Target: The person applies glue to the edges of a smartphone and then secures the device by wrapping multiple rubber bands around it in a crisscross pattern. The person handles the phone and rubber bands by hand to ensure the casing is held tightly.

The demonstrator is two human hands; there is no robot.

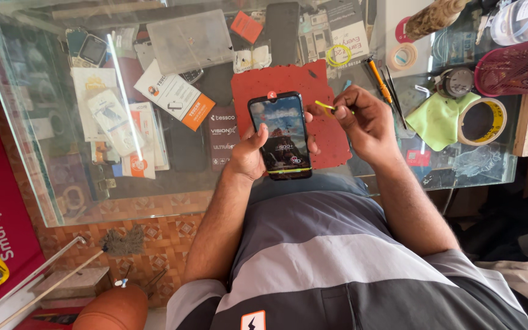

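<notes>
Bare red mat (328, 137) beside the phone (280, 135) leaves room; tape roll (483, 121) and green cloth (438, 119) crowd the right

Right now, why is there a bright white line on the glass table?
In the head view, that streak is glare on the glass table; daylight is bright and even, the smartphone in the left hand is sharp, and the edges bend like a fisheye.

One lit smartphone (280, 134) at centre; one red mat (331, 131) beneath; two tape rolls, yellow (483, 120) at three o'clock, pale (403, 57) at one; one green cloth (438, 119); one orange-handled screwdriver (379, 81).
</notes>
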